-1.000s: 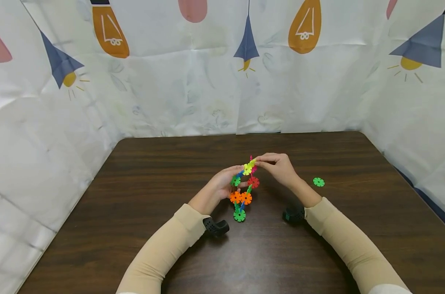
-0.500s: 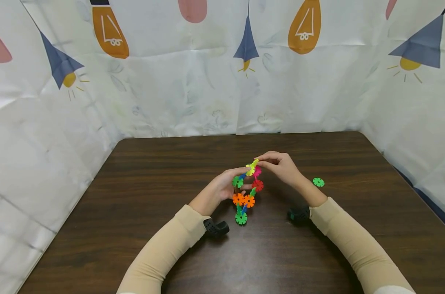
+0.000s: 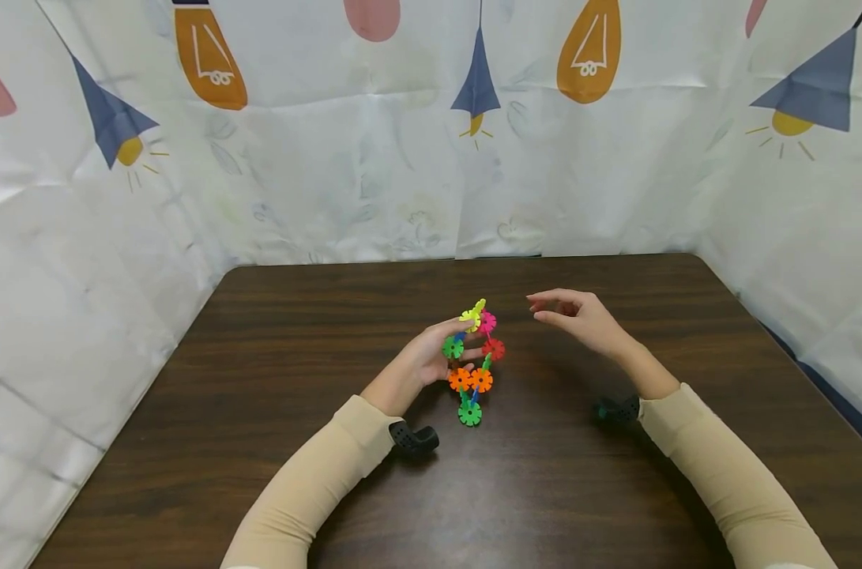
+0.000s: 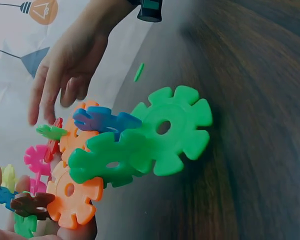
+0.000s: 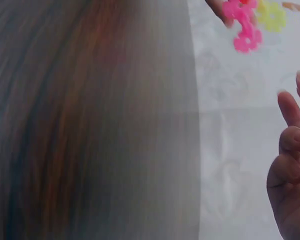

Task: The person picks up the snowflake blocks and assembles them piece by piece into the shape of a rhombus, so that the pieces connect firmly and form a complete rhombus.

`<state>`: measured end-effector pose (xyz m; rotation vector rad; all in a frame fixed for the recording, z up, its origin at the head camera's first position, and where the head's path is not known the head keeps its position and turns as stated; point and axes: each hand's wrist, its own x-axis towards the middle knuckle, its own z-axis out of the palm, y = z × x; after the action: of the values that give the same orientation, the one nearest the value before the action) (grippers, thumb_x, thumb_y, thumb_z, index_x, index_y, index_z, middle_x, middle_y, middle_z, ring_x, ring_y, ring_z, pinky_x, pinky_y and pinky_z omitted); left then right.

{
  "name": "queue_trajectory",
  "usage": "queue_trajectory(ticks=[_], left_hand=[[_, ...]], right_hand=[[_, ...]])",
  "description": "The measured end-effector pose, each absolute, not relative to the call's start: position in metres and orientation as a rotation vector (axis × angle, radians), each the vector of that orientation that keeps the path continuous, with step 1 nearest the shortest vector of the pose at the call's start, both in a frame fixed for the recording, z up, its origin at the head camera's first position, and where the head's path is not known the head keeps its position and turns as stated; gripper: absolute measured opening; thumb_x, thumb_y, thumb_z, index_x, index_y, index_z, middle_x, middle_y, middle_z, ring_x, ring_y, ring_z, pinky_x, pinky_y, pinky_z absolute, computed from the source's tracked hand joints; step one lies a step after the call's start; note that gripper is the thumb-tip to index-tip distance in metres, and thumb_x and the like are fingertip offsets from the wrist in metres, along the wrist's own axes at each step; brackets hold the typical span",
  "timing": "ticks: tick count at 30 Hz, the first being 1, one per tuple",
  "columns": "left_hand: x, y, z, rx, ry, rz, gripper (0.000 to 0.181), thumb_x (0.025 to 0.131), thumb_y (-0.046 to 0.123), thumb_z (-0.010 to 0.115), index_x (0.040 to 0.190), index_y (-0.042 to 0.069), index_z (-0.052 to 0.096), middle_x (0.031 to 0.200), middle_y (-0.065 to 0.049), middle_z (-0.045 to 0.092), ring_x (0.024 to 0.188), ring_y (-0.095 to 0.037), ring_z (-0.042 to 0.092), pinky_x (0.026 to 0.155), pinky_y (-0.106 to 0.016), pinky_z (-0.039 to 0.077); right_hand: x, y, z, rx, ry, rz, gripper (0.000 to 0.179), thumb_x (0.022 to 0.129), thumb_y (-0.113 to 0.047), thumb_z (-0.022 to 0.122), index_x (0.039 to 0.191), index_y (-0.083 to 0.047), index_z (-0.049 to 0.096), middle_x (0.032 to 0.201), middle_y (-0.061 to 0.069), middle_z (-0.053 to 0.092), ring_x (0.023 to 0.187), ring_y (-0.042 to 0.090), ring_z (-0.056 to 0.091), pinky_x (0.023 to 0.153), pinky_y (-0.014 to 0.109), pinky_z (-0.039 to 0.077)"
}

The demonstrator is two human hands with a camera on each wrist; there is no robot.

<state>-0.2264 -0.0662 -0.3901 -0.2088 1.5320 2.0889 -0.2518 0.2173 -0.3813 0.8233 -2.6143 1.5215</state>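
Note:
My left hand [image 3: 427, 356] grips a ring-like chain of toothed plastic flower discs [image 3: 481, 380], thumb by the yellow disc [image 3: 470, 319] at the top. Orange, red, pink, blue and green discs are slotted together in it. The lowest, a green disc [image 4: 182, 131], shows large in the left wrist view, where a brown disc [image 4: 32, 205] lies near the fingertips. To the right, apart from the chain, my right hand [image 3: 580, 318] hangs above the table holding nothing, fingers loosely bent. Pink discs [image 5: 246, 39] appear at the top of the right wrist view.
A loose green disc [image 4: 139, 72] lies on the dark wood table [image 3: 317, 332]; in the head view the right arm hides it. Black wrist devices [image 3: 413, 439] sit under both cuffs. A printed white curtain [image 3: 374, 182] stands behind the table.
My right hand has let go of the yellow disc at the chain's top and moved right, over the loose green disc. The left hand keeps its hold, shifting the chain slightly.

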Motion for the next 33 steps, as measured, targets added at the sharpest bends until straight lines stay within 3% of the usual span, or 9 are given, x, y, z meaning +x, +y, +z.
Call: queue_trajectory(ticks=[8,16,22,26,33], left_hand=[[-0.228,-0.071,-0.392,-0.201,1.502,2.130,0.043,0.107,0.027,0.055,0.146,0.012,0.046,0.126,-0.006,0.060,0.133,-0.036,0.055,0.076,-0.035,0.050],[-0.230,-0.073,-0.391,-0.198,1.524,2.120,0.039,0.107,0.026,0.055,0.144,0.014,0.048,0.121,-0.003,0.060,0.134,-0.036,0.054,0.074,-0.034,0.050],[-0.232,-0.074,-0.392,-0.207,1.535,2.128,0.038,0.107,0.028,0.056,0.142,0.013,0.049,0.123,-0.005,0.062,0.132,-0.036,0.055,0.074,-0.034,0.050],[-0.232,-0.073,-0.392,-0.210,1.541,2.123,0.039,0.107,0.029,0.056,0.142,0.014,0.049,0.126,-0.006,0.062,0.131,-0.035,0.056,0.072,-0.032,0.051],[-0.231,-0.073,-0.392,-0.213,1.539,2.121,0.042,0.107,0.029,0.056,0.145,0.013,0.047,0.129,-0.007,0.061,0.131,-0.035,0.057,0.071,-0.031,0.051]], right_hand=[[-0.248,0.260,-0.380,0.741,-2.804,1.325,0.038,0.100,-0.020,0.070,0.134,-0.005,0.066,0.112,0.008,0.068,0.064,0.022,0.046,0.061,0.030,0.041],[-0.245,0.300,-0.379,0.642,-2.962,1.267,0.043,0.099,-0.025,0.072,0.135,-0.004,0.065,0.108,0.011,0.061,0.064,0.019,0.047,0.060,0.031,0.044],[-0.245,0.318,-0.382,0.621,-3.068,1.233,0.040,0.099,-0.022,0.071,0.133,-0.002,0.066,0.110,0.009,0.066,0.083,0.019,0.057,0.077,0.035,0.047],[-0.246,0.326,-0.383,0.612,-3.152,1.185,0.040,0.097,-0.022,0.074,0.130,-0.002,0.067,0.107,0.007,0.065,0.101,0.024,0.055,0.087,0.041,0.044],[-0.248,0.332,-0.386,0.603,-3.212,1.241,0.041,0.093,-0.020,0.077,0.126,0.001,0.067,0.100,0.007,0.055,0.097,0.024,0.048,0.081,0.038,0.039]])
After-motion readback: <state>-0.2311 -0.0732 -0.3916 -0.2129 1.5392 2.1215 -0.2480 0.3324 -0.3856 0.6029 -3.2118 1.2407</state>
